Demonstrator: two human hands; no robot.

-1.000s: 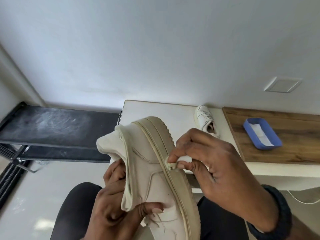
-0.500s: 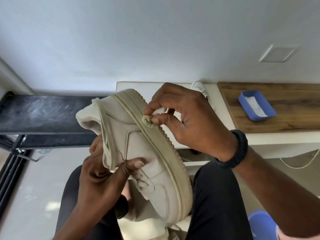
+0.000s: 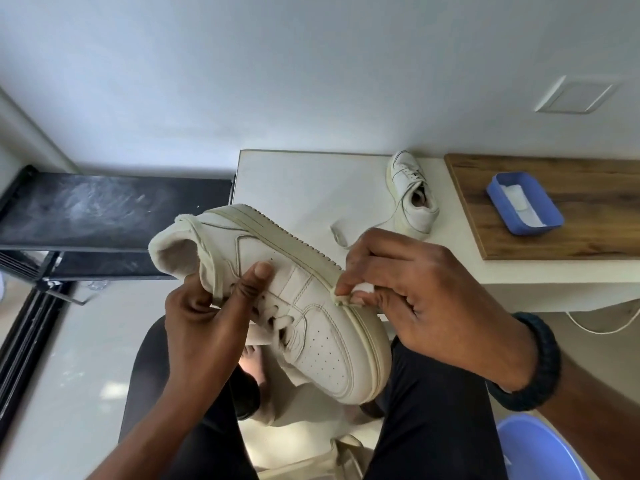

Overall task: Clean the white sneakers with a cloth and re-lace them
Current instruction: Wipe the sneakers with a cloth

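I hold a white sneaker [image 3: 311, 327] on its side above my lap, sole edge turned up and to the right. My left hand [image 3: 207, 320] grips it at the collar and lace area, thumb pressed on the side panel. My right hand [image 3: 415, 299] pinches a small wad of white cloth [image 3: 360, 292] against the sole's rim near the middle. The second white sneaker [image 3: 412, 195] stands on the white table [image 3: 294, 188] beyond, its lace trailing loose toward me.
A blue tray [image 3: 540, 223] holding something white sits on a wooden board [image 3: 588, 181] at the right. A blue tub [image 3: 540, 448] shows at the bottom right. A dark shelf [image 3: 104, 209] stands to the left. Cloth lies on the floor between my legs.
My right hand has slid the cloth along the sole rim from near the heel toward the toe. The sneaker tilted flatter, and my left thumb shifted up onto the side panel.
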